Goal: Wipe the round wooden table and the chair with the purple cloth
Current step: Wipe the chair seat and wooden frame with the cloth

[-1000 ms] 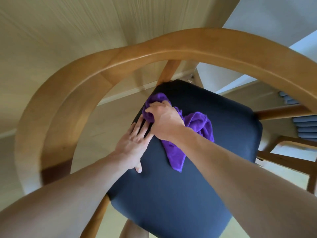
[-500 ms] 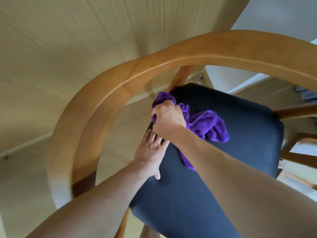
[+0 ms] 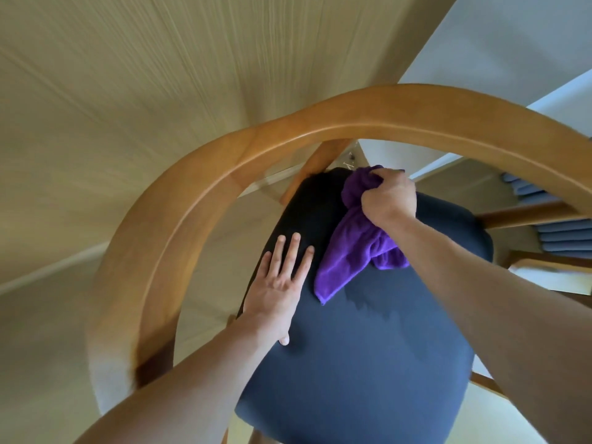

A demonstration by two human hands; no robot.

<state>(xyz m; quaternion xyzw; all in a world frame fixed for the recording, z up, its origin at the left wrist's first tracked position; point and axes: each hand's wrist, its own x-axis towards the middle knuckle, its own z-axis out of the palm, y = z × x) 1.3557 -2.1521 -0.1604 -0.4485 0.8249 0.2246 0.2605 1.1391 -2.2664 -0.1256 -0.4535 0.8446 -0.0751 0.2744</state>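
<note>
I look down on a chair with a dark blue padded seat (image 3: 368,357) and a curved wooden backrest rail (image 3: 198,203) arching over it. My right hand (image 3: 389,198) grips the bunched purple cloth (image 3: 355,251) at the seat's far edge; the cloth's loose end trails toward me across the cushion. My left hand (image 3: 278,286) lies flat on the seat's left side, fingers straight and spread, a little apart from the cloth. The round wooden table is not in view.
Pale wood-grain flooring (image 3: 112,91) fills the left and top. A white wall (image 3: 512,43) stands at upper right. Blue striped fabric (image 3: 563,232) and wooden frame bars (image 3: 528,216) of other furniture lie right of the chair.
My right hand has carried the cloth from the seat's far left corner rightward along the far edge. My left hand, earlier tucked against the right, now lies apart and flat.
</note>
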